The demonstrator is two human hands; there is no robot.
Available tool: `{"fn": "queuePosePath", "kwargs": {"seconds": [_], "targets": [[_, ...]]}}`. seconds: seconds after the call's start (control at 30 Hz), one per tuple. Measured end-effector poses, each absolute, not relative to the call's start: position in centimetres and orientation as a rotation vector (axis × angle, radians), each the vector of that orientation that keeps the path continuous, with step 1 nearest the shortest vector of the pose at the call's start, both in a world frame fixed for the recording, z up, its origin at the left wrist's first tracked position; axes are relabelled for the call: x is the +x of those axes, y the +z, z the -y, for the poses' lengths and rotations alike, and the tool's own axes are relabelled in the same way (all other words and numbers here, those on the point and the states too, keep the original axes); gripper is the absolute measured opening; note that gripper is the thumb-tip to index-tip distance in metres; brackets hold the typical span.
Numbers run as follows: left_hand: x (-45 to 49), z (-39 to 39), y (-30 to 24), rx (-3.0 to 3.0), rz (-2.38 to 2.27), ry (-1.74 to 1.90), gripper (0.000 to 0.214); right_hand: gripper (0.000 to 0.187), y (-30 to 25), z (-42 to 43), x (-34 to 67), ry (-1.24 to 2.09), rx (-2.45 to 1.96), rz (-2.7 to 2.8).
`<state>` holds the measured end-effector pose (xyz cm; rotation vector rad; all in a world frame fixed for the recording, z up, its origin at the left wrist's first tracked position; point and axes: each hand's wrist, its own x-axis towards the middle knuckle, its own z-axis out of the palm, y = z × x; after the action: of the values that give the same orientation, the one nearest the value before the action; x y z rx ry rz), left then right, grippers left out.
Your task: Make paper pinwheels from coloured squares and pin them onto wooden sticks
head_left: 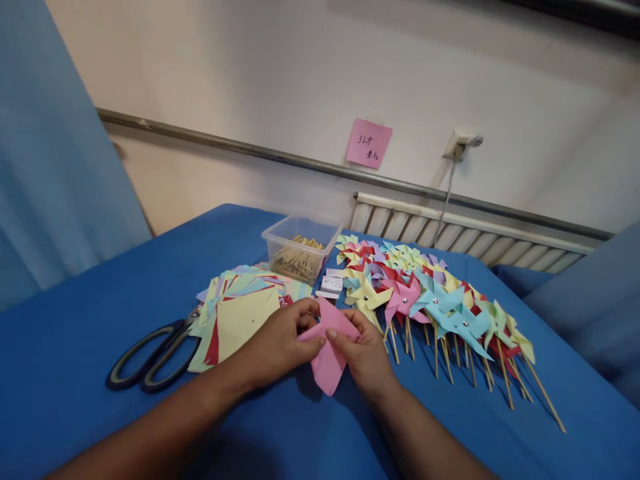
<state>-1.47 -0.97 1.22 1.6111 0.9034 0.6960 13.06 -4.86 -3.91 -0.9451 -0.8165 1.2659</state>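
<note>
A piece of pink paper (327, 370) is held up between both hands above the blue cloth, with parts of it folded inward. My left hand (285, 337) pinches its left side. On the other side, my right hand (367, 350) grips the paper, its thumb pressed near the centre. Left of my hands lies a stack of coloured paper sheets (245, 323), a pale yellow one on top. Scissors with dark handles (155, 357) rest partly under that stack. Finished paper pinwheels on sticks (405, 300) lie in rows to the right of my hands.
A clear plastic box (300, 233) of thin wooden sticks (300, 257) stands behind the paper stack. Small white boxes (331, 285) sit beside it. Beyond the blue-covered table (75, 373) are a radiator (415, 223), a metal rail (240, 147) and a pink wall note (369, 143). Blue curtains (55, 160) hang at the side.
</note>
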Motion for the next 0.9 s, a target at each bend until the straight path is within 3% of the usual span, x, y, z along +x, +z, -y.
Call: {"fn": "queuePosePath", "kwargs": {"seconds": [0.33,0.6,0.9], "targets": [[0.1,1.8,-0.8,0.972,-0.849,0.729,0.032,0.033,-4.0,4.8,12.9,0.923,-1.008,0.716],[-0.2,1.6,-0.6,0.918,-0.815,0.762,0.025,0.030,-4.2,5.1,12.5,0.972,-0.980,0.783],[-1.8,-0.1,0.0,0.808,-0.880,0.889,0.021,0.036,-4.4,6.0,12.3,0.672,-1.005,1.151]]}}
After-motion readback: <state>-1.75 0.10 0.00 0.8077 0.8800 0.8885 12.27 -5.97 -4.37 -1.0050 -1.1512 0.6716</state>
